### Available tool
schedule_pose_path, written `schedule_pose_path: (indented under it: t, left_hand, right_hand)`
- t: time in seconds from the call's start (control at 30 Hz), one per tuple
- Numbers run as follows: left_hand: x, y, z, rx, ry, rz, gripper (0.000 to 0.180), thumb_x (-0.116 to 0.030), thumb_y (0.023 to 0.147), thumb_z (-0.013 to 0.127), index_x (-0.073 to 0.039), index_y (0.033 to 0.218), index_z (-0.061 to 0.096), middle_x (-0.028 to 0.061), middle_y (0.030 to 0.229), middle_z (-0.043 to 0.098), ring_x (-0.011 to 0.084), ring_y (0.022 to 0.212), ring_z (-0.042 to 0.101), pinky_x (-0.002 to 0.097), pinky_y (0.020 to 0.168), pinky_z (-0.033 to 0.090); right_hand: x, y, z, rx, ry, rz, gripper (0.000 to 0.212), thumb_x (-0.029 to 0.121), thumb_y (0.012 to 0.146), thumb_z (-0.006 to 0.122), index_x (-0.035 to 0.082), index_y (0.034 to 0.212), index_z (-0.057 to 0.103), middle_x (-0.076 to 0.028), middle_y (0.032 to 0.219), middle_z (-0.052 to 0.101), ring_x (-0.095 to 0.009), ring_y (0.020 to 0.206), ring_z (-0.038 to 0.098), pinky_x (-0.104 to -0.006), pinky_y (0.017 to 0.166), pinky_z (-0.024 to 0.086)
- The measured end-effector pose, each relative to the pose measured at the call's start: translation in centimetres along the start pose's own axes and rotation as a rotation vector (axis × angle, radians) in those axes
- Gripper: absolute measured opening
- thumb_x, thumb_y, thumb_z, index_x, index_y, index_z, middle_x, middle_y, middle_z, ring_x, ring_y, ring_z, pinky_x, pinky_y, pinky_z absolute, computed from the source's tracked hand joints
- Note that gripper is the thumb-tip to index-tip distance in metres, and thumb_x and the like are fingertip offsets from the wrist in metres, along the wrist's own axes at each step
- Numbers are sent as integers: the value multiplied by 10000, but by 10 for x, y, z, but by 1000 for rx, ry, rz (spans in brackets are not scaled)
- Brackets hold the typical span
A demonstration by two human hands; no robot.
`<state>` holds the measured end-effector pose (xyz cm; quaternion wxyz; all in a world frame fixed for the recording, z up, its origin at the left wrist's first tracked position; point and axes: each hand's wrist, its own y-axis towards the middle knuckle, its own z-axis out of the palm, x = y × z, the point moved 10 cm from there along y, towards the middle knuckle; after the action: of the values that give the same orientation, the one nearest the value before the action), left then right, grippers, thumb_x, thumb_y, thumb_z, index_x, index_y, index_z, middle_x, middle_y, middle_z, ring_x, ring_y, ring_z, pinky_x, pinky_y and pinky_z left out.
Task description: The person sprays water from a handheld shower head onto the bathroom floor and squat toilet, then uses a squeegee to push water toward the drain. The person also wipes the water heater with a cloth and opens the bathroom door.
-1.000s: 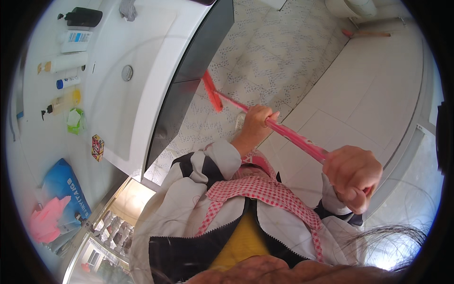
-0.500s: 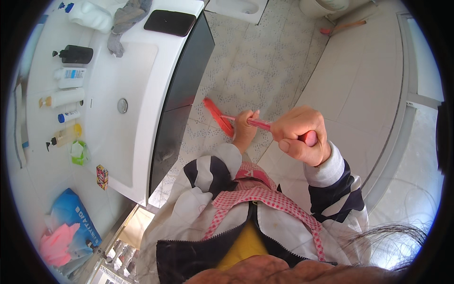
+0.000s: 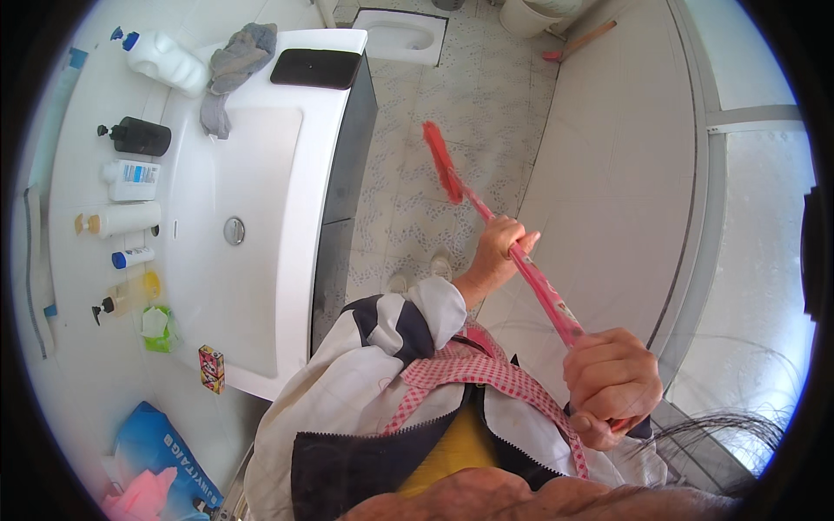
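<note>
A broom with a pink patterned handle (image 3: 547, 295) and a red bristle head (image 3: 441, 165) slants across the middle of the view. My left hand (image 3: 497, 256) is wrapped around the lower part of its handle. Nearer my body and farther right, my right hand (image 3: 612, 382) grips the top end, closed in a fist. The red head is over the speckled tile floor (image 3: 408, 152), between the sink cabinet and the tiled wall; whether it touches the tiles I cannot tell.
To the left is a white sink (image 3: 248, 313) with several bottles behind it, a grey cloth (image 3: 243, 56) and a black phone (image 3: 314, 68) on its rim. A squat toilet (image 3: 401, 36) and a white bucket (image 3: 526, 19) lie at the far end. The tiled wall (image 3: 621, 165) bounds the right.
The broom head has moved farther away and to the right. My right hand has come down and right, nearer my body, and my left hand has shifted right; more of the handle shows.
</note>
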<state>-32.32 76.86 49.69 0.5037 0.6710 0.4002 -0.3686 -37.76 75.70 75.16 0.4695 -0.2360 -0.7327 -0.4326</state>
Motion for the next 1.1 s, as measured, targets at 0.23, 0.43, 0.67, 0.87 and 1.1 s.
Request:
schedule_pose_path:
  t: [0.23,0.43,0.67,0.87,1.1]
  left_hand:
    - [-32,-111,61,601,-454,-237,355,-199,834,637,-13,612,430,139,574,449,305,559,429,407,536,344]
    - [-39,-204,72,881,-638,-240,238,-115,754,660,-3,645,480,180,588,501,327,522,479,407,497,353]
    - [-45,-283,74,1203,-688,-452,183,-99,744,675,-2,691,529,158,559,481,239,483,429,370,495,365]
    - [-33,-321,71,1126,-825,-363,166,-91,743,640,-19,666,512,150,567,491,277,492,458,376,487,367]
    - [15,-277,85,1059,-583,-168,159,-95,733,614,-39,642,496,143,581,492,311,528,479,376,489,378]
  right_hand:
    - [5,-46,2,-391,-51,205,285,154,680,782,46,644,521,-48,549,546,-209,485,552,-321,497,488]
    - [-29,-110,21,-632,-235,533,258,118,744,699,29,620,491,-52,537,548,-199,437,528,-271,430,426]
    - [-39,-165,35,-805,-326,815,204,34,774,644,28,626,504,-70,541,569,-151,439,533,-252,436,425]
    - [-83,-208,67,-820,-295,871,186,-1,747,646,24,619,513,-84,557,591,-175,433,546,-268,433,418]
    - [-55,-189,58,-936,-231,372,148,-48,709,590,11,632,477,-86,548,540,-210,421,513,-296,439,420]
